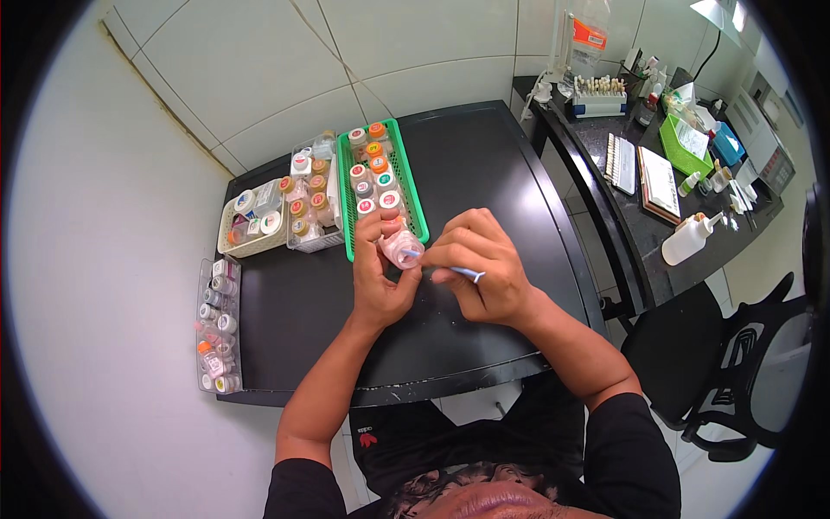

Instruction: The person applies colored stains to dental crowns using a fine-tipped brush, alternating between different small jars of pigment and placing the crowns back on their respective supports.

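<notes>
Left grip (380, 285) round pinkish jar (397, 245); right grip (486, 265) pinching blue stick (467, 273) at jar mouth. Green basket (414, 192) beyond left grip.

I count two bare hands (385, 285) (488, 272), one held jar (399, 246), one slim blue tool (465, 272), two black tables (467, 164) (622, 216), four open containers (413, 195) (316, 245) (259, 248) (239, 333) of jars (376, 131), one black chair (679, 342), one white squeeze bottle (686, 242) and one desk lamp (711, 14).

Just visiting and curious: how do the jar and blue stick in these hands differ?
The jar is squat and pinkish; the stick is slender and blue. The left hand holds the jar; the right hand holds the stick. The jar is tipped, mouth toward the camera; the stick slants, one end at that mouth. Both are held over the table.
</notes>
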